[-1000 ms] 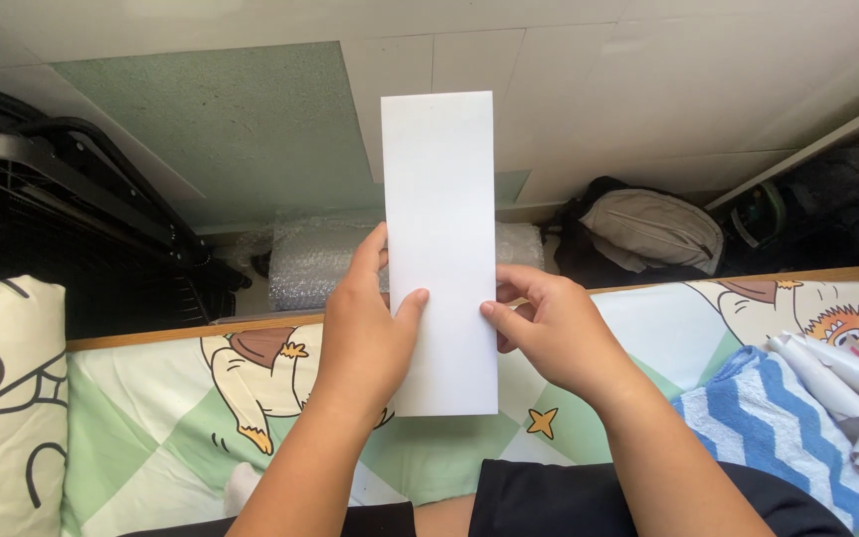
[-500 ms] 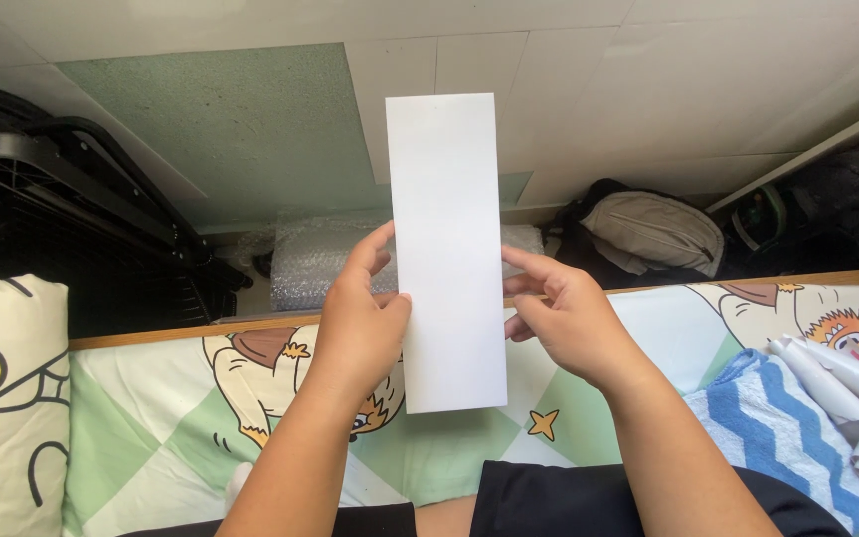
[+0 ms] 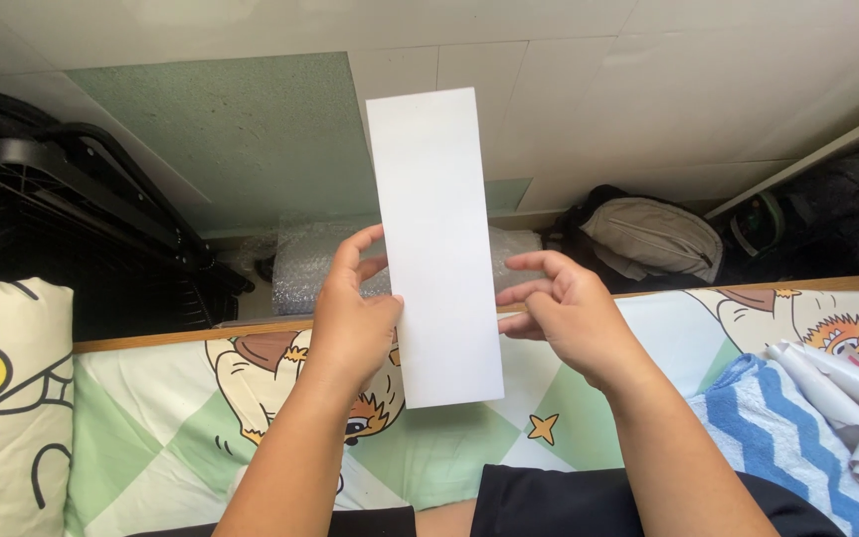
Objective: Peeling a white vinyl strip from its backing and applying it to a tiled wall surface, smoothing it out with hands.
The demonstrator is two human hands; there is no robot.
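Below both hands lies a bed sheet [image 3: 151, 418] printed with cartoon figures on green and white squares, edged by a wooden rail [image 3: 181, 336]; a cushion [image 3: 2, 398] sits far to the left of the left hand, and a blue-striped towel [image 3: 768, 428] with rolled white papers [image 3: 847, 383] lies to the right of the right hand. Beyond the hands are a roll of bubble wrap [image 3: 300, 273], a black folded frame [image 3: 72, 199] and a grey bag [image 3: 648, 234]. The left hand [image 3: 350, 323] pinches the left edge of a long white paper strip [image 3: 436, 239], thumb in front, fingers behind. The right hand [image 3: 564, 318] touches the right edge with loosely curled fingertips. The strip stands upright between both hands, rising well above them, nothing blocking it.
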